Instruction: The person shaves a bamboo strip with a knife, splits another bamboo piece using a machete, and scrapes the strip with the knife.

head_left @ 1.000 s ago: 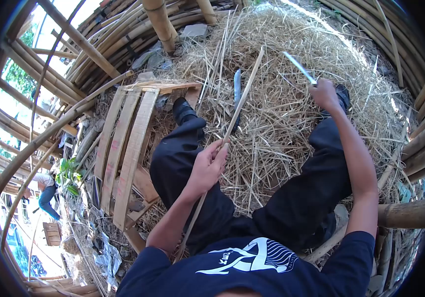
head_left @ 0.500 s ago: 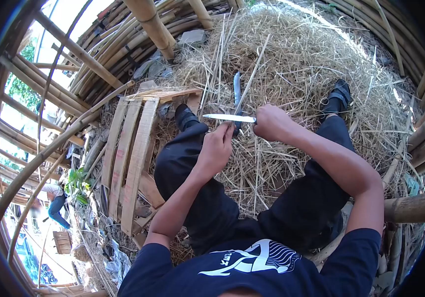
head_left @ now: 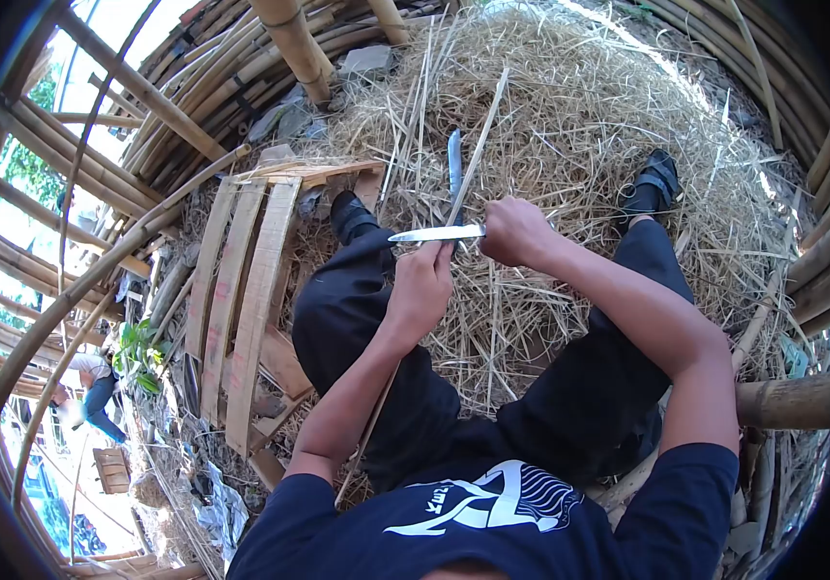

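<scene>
My right hand (head_left: 516, 232) is closed in a fist around the handle of a knife (head_left: 434, 234), whose bright blade points left. Just under that blade, my left hand (head_left: 422, 285) pinches a thin bamboo strip (head_left: 480, 140). The strip slants from the upper right down past the blade, and a length of it shows again beside my left forearm. Blade and strip cross close to my left fingertips; whether they touch, I cannot tell. Beyond my hands, a second, longer blade (head_left: 454, 164) lies on the straw-like shavings, its lower end partly hidden.
Pale shavings (head_left: 569, 145) cover the ground between and beyond my feet. To the left a slatted wooden pallet (head_left: 265, 309) leans close to my leg. Bamboo poles (head_left: 289, 43) wall the space, and one thick pole (head_left: 797, 398) juts in at right. Outside, a person (head_left: 96, 391) bends over.
The bamboo strip has slid back toward my body, and its near end now shows beside my left forearm. The knife has shifted slightly left. The whole view has moved a little.
</scene>
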{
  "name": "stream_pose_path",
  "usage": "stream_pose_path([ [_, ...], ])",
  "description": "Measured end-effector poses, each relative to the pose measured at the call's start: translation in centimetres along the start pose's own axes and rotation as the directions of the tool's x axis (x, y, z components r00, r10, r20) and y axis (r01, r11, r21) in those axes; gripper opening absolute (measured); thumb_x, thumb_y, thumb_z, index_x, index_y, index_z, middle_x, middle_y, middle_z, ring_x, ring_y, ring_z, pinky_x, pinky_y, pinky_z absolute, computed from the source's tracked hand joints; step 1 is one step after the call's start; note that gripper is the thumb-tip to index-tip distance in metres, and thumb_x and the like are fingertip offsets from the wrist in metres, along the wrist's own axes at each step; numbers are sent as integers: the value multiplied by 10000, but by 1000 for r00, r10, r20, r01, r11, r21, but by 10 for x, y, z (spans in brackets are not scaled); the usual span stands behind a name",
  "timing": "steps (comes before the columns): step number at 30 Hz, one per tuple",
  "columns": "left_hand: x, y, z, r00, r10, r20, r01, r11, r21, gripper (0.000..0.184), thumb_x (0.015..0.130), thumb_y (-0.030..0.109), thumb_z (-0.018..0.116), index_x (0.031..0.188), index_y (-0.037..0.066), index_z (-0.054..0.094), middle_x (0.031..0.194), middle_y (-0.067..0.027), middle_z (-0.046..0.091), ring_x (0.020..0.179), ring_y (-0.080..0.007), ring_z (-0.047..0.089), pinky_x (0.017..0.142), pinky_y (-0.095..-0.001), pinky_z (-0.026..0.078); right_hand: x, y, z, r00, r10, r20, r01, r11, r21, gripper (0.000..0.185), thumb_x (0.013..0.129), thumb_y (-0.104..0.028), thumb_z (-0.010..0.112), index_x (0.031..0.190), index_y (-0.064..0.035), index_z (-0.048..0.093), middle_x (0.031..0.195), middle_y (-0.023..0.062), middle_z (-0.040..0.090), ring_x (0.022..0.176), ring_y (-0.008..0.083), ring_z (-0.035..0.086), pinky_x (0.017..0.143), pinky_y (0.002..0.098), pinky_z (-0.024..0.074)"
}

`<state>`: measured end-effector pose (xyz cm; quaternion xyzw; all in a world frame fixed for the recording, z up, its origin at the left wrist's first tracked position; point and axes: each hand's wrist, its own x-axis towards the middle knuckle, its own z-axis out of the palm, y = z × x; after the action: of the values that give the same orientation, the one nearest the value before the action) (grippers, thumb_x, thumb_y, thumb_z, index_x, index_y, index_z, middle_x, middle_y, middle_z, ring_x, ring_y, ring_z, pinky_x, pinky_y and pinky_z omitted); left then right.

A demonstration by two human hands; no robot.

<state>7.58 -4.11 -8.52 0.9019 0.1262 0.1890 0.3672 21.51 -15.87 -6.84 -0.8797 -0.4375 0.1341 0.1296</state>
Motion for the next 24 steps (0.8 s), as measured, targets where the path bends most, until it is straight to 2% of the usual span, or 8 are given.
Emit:
stream_pose_path([
  [5, -7, -1, -4, 997, -78, -17, 78, 996, -31, 217, 952, 139, 498, 1018, -47, 588, 662, -233, 520, 527, -319, 513, 514, -379, 390, 21, 12, 7, 985, 175, -5, -175, 983, 58, 244, 762, -206, 565, 821, 6, 672, 864, 215, 670, 821, 349, 672, 761, 434, 537],
  [6, -11, 9, -12, 984, -157, 82, 160, 987, -31, 242, 961, 141, 496, 1088, -45, 583, 660, -210, 506, 519, -214, 468, 518, -344, 395, 29, 20, 5, 956, 287, 55, -291, 951, 102, 257, 773, -204, 562, 874, 3, 676, 907, 213, 668, 848, 335, 672, 780, 424, 534],
  [9, -53, 6, -7, 996, -63, 61, 71, 988, -137, 245, 961, 122, 511, 1132, -40, 580, 640, -164, 509, 550, -118, 418, 521, -295, 394, 51, 100, -21, 834, 549, -61, -521, 819, 238, 307, 797, -227, 558, 969, 3, 668, 952, 174, 675, 906, 291, 669, 813, 402, 526],
  [13, -92, 11, -29, 983, -122, 135, 148, 968, -205, 254, 946, 88, 554, 1162, -41, 585, 675, -61, 521, 624, -38, 411, 545, -223, 387, 31, 205, -45, 588, 774, -234, -711, 633, 307, 397, 817, -270, 538, 1052, 28, 653, 1063, 213, 661, 989, 337, 652, 852, 403, 510],
  [15, -97, 2, -30, 977, -201, 75, 214, 946, -246, 279, 938, 85, 552, 1176, -58, 571, 622, -92, 524, 555, -44, 423, 498, -241, 386, 19, 191, -39, 614, 741, -271, -694, 671, 261, 400, 817, -277, 542, 1040, 34, 655, 1042, 227, 661, 967, 350, 654, 844, 409, 511],
  [20, -68, -1, -15, 981, -194, 23, 194, 948, -253, 301, 932, 56, 573, 1219, -37, 580, 689, 64, 489, 595, -1, 374, 501, -181, 314, 9, 135, -36, 814, 498, -297, -444, 865, 234, 380, 804, -276, 581, 906, 80, 664, 878, 280, 657, 845, 394, 657, 793, 438, 514],
  [23, -54, -2, -11, 966, -242, 85, 257, 912, -319, 301, 927, 44, 577, 1217, -32, 586, 662, 68, 478, 556, 7, 373, 473, -181, 298, -4, 66, -52, 936, 351, -35, -312, 869, 384, 317, 831, -206, 561, 899, 92, 646, 727, 235, 652, 703, 295, 677, 654, 399, 531],
  [24, -51, 0, -10, 965, -242, 100, 262, 900, -348, 292, 927, 72, 595, 1207, -11, 602, 659, 65, 493, 531, 12, 392, 457, -174, 299, -3, 54, -44, 960, 274, -58, -247, 926, 285, 299, 813, -186, 548, 871, 92, 642, 721, 234, 650, 703, 313, 675, 673, 403, 538],
])
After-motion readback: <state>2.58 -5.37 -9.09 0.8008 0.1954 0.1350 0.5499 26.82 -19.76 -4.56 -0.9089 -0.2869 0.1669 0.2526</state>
